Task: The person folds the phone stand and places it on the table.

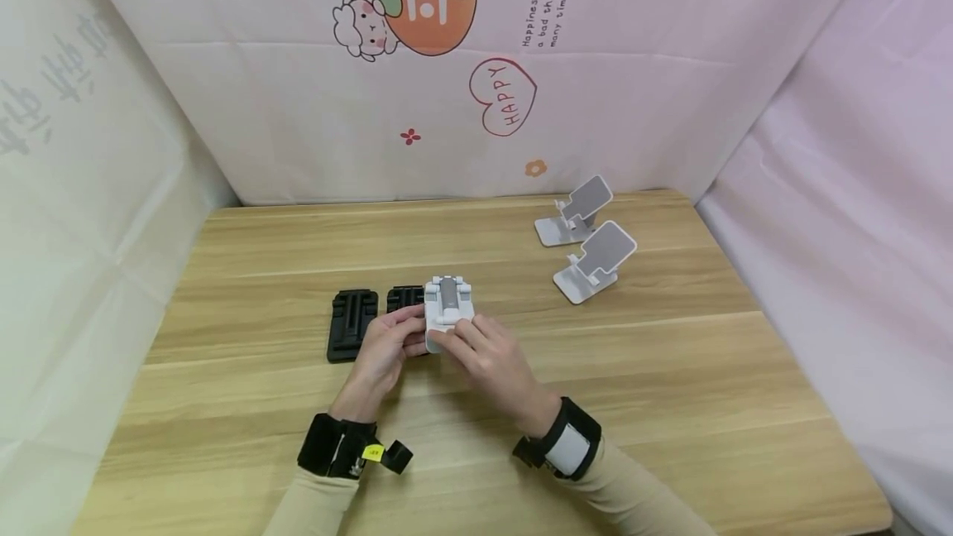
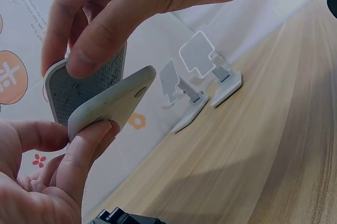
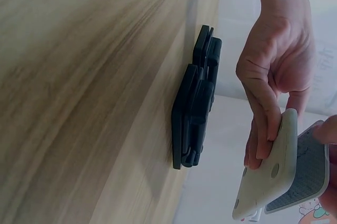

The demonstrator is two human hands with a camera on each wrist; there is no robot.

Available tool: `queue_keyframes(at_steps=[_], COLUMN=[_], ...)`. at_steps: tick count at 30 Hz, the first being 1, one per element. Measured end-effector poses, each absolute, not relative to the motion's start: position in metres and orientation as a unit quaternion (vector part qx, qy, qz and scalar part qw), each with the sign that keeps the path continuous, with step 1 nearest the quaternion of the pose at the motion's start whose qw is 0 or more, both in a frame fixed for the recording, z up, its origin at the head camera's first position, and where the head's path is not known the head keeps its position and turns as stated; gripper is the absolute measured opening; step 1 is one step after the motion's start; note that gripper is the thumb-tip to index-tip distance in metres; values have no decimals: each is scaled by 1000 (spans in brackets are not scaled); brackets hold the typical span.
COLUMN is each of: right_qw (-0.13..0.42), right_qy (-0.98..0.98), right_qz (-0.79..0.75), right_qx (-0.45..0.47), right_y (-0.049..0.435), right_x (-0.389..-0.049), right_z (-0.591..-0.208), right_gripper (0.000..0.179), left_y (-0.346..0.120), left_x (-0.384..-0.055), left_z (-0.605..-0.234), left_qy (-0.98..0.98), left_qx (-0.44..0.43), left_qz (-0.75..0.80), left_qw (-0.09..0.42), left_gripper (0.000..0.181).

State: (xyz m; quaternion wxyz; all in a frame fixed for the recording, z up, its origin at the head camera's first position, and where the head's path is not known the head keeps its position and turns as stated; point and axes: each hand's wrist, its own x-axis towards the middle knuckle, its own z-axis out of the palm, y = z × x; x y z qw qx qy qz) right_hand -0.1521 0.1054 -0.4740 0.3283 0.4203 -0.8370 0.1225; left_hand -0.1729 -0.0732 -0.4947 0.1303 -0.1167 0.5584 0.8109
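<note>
White stand | hands pinch it | black stands beside, one partly hidden | opened stands beyond

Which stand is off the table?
The white one held by the left hand and right hand; two black stands and two other white stands rest on the table.

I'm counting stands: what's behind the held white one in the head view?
Part of a folded black phone stand shows; the white phone stand and left hand cover the rest.
</note>
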Motion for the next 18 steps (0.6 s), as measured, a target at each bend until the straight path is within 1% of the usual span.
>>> queue_keyframes(at_steps=[5, 10, 14, 18], right_qw=[302, 277, 262, 232], right_qy=[-840, -829, -815, -814], right_qz=[165, 267, 359, 428], right_qx=[420, 405, 373, 317], right_y=[105, 106, 110, 113], right_x=[-152, -156, -160, -166], right_z=[-471, -470, -469, -467], right_gripper=[25, 24, 24, 22], left_y=[-74, -74, -73, -74], left_x=[-174, -174, -173, -173], left_z=[-494, -493, -493, -493], left_qy=[562, 575, 584, 585], left_qx=[-117, -110, -106, -106], left_qz=[808, 801, 795, 794], left_qw=[128, 126, 125, 122], left_gripper=[37, 37, 38, 38])
